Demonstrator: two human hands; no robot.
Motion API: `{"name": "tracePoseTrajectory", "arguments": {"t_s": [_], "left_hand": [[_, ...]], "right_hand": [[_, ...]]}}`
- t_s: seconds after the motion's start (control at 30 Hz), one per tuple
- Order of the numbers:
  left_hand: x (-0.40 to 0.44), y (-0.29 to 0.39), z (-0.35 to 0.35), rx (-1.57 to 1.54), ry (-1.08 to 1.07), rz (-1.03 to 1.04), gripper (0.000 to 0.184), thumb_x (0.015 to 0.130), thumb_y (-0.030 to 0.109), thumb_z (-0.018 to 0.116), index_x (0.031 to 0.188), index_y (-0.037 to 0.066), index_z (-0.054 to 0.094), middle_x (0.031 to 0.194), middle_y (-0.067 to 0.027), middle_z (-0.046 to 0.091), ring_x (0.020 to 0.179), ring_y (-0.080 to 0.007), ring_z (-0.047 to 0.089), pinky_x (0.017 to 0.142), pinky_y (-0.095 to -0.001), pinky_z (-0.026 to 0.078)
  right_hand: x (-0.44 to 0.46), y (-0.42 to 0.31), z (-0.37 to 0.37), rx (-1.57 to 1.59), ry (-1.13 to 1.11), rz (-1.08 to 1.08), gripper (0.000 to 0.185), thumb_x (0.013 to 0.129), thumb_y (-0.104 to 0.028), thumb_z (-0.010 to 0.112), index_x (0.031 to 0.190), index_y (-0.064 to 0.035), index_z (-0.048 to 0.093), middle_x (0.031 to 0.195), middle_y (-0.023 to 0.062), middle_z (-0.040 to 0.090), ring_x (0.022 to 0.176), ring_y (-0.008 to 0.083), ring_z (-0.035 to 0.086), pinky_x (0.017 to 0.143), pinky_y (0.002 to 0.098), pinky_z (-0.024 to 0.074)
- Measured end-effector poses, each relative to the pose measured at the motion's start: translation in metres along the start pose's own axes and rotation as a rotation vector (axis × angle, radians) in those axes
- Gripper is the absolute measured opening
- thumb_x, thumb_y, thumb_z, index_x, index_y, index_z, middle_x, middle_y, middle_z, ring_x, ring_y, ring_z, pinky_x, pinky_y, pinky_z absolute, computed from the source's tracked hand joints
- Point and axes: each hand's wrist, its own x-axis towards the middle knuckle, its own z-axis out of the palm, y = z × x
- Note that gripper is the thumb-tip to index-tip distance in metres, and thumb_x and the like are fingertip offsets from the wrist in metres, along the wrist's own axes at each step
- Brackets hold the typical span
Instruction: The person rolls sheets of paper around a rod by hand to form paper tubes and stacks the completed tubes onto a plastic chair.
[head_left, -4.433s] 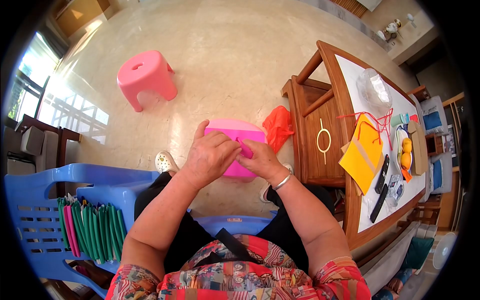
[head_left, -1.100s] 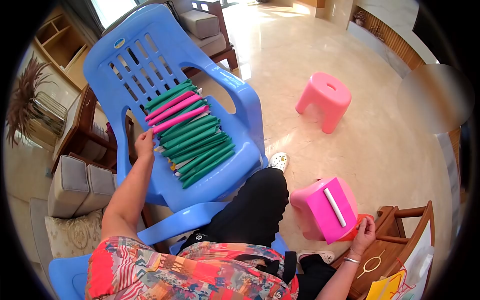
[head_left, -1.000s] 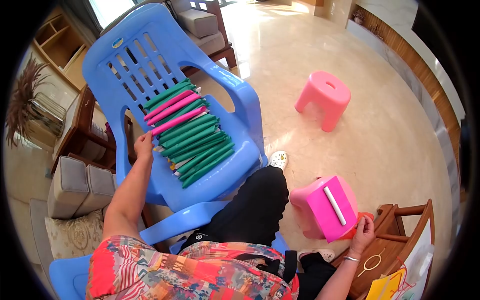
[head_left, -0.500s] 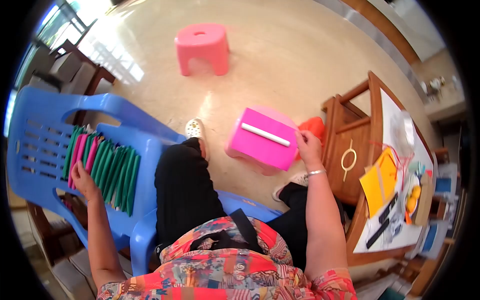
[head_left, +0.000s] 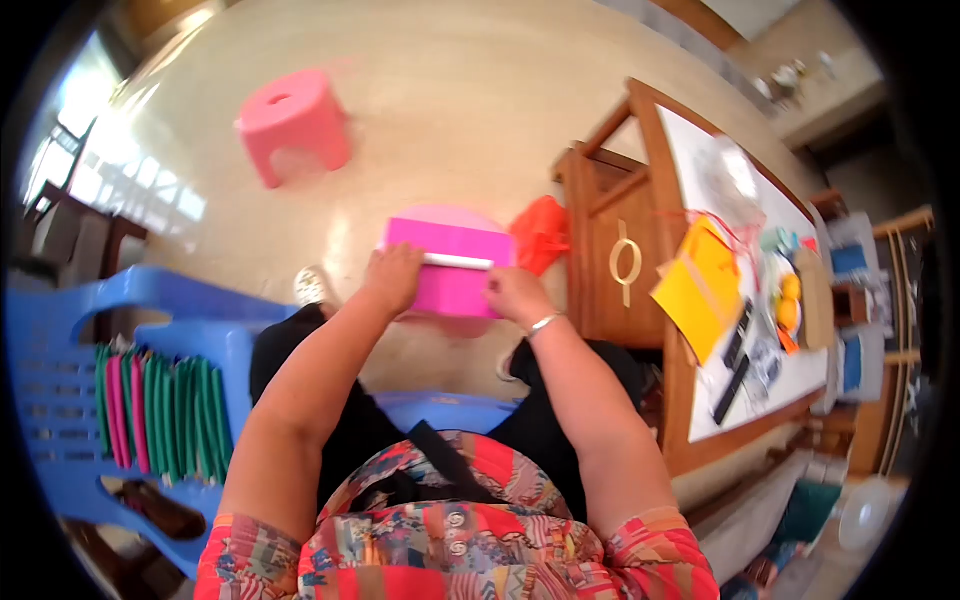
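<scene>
A bright pink sheet (head_left: 450,291) lies on a light pink stool (head_left: 455,213) in front of me. Across the sheet rests a white stick (head_left: 459,262). My left hand (head_left: 396,275) is on the sheet's left part, at the stick's left end, its fingers blurred. At the sheet's right edge is my right hand (head_left: 517,296), fingers closed, just below the stick's right end; what it grips, if anything, is too small to make out. Green rolls (head_left: 190,418) and a few pink rolls (head_left: 137,412) lie side by side on the blue chair to my left.
The blue chair (head_left: 185,291) stands at my left, a second pink stool (head_left: 293,127) farther off. A red plastic bag (head_left: 541,235) lies beside the wooden table (head_left: 680,370) at right, which bears a yellow sheet (head_left: 698,290), remotes (head_left: 732,389) and fruit (head_left: 788,303).
My left hand has moved from the rolls on the blue chair to the pink sheet. My right hand stays at the sheet's right edge. The view has turned right.
</scene>
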Motion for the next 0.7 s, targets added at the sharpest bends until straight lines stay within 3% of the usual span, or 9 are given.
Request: {"name": "tracePoseTrajectory", "arguments": {"t_s": [0.03, 0.1, 0.23, 0.33, 0.4, 0.47, 0.53, 0.57, 0.7], "left_hand": [[0.005, -0.005, 0.030, 0.012, 0.045, 0.043, 0.048, 0.097, 0.016, 0.047, 0.144, 0.009, 0.052, 0.145, -0.0201, 0.055, 0.133, -0.0400, 0.053, 0.110, -0.0583, 0.040], [0.004, 0.006, 0.022, 0.057, -0.051, 0.061, 0.054, 0.100, 0.017, 0.046, 0.154, 0.010, 0.043, 0.152, -0.0185, 0.050, 0.145, -0.0371, 0.044, 0.120, -0.0554, 0.032], [0.013, -0.005, 0.058, 0.135, 0.060, 0.153, 0.052, 0.096, 0.013, 0.049, 0.148, 0.009, 0.048, 0.133, -0.0154, 0.059, 0.126, -0.0352, 0.055, 0.112, -0.0561, 0.039], [0.021, 0.003, 0.042, 0.099, -0.101, 0.096, 0.043, 0.097, 0.013, 0.048, 0.139, 0.007, 0.055, 0.128, -0.0168, 0.063, 0.122, -0.0364, 0.058, 0.107, -0.0535, 0.043], [0.024, -0.002, 0.057, 0.018, 0.002, 0.100, 0.033, 0.096, 0.012, 0.049, 0.127, 0.005, 0.059, 0.115, -0.0189, 0.064, 0.112, -0.0383, 0.061, 0.100, -0.0525, 0.046], [0.026, -0.012, 0.075, -0.095, 0.096, 0.100, 0.027, 0.095, 0.011, 0.052, 0.120, 0.004, 0.061, 0.111, -0.0216, 0.065, 0.108, -0.0407, 0.062, 0.097, -0.0523, 0.049], [0.031, -0.021, 0.086, -0.241, 0.188, 0.107, 0.025, 0.094, 0.010, 0.056, 0.117, 0.004, 0.062, 0.114, -0.0249, 0.065, 0.108, -0.0437, 0.062, 0.096, -0.0531, 0.050], [0.037, -0.025, 0.088, -0.391, 0.299, 0.112, 0.024, 0.093, 0.007, 0.058, 0.116, 0.002, 0.060, 0.106, -0.0262, 0.067, 0.100, -0.0469, 0.064, 0.089, -0.0541, 0.052], [0.041, -0.015, 0.032, -0.628, 0.150, -0.093, 0.024, 0.096, 0.010, 0.058, 0.117, -0.001, 0.057, 0.104, -0.0279, 0.068, 0.096, -0.0466, 0.066, 0.084, -0.0532, 0.052]], "right_hand": [[-0.005, -0.008, -0.005, 0.009, 0.002, -0.042, 0.022, 0.089, -0.032, 0.065, 0.090, -0.0116, 0.074, 0.088, 0.0144, 0.074, 0.085, 0.0355, 0.072, 0.075, 0.0487, 0.0563], [-0.014, -0.026, -0.027, 0.009, 0.014, -0.105, 0.021, 0.091, -0.030, 0.064, 0.090, -0.0104, 0.073, 0.090, 0.0142, 0.073, 0.086, 0.0355, 0.070, 0.075, 0.0478, 0.0555], [-0.075, -0.060, -0.109, 0.044, 0.019, -0.147, 0.022, 0.094, -0.028, 0.063, 0.091, -0.0081, 0.071, 0.092, 0.0128, 0.071, 0.089, 0.0345, 0.068, 0.075, 0.0455, 0.0545], [-0.136, -0.066, -0.165, -0.002, 0.126, -0.061, 0.022, 0.092, -0.029, 0.067, 0.089, -0.0075, 0.072, 0.088, 0.0118, 0.071, 0.084, 0.0320, 0.069, 0.072, 0.0428, 0.0545], [-0.176, -0.048, -0.188, 0.085, 0.352, 0.105, 0.024, 0.091, -0.028, 0.065, 0.082, -0.0068, 0.070, 0.084, 0.0140, 0.070, 0.082, 0.0354, 0.068, 0.072, 0.0464, 0.0545], [-0.216, -0.016, -0.210, 0.091, 0.515, 0.453, 0.019, 0.091, -0.024, 0.067, 0.088, -0.0061, 0.074, 0.085, 0.0151, 0.070, 0.081, 0.0343, 0.069, 0.074, 0.0445, 0.0550], [-0.259, 0.037, -0.220, -0.256, 0.712, 0.589, 0.017, 0.090, -0.022, 0.068, 0.093, -0.0065, 0.074, 0.088, 0.0150, 0.071, 0.085, 0.0339, 0.070, 0.076, 0.0448, 0.0550], [-0.279, 0.049, -0.225, -0.336, 0.664, 0.699, 0.018, 0.090, -0.023, 0.069, 0.097, -0.0072, 0.074, 0.093, 0.0149, 0.072, 0.088, 0.0336, 0.070, 0.077, 0.0447, 0.0551], [-0.324, 0.071, -0.227, -0.422, 0.411, 0.979, 0.035, 0.089, -0.032, 0.073, 0.115, -0.0088, 0.074, 0.106, 0.0147, 0.071, 0.100, 0.0329, 0.069, 0.084, 0.0441, 0.0550]]}}
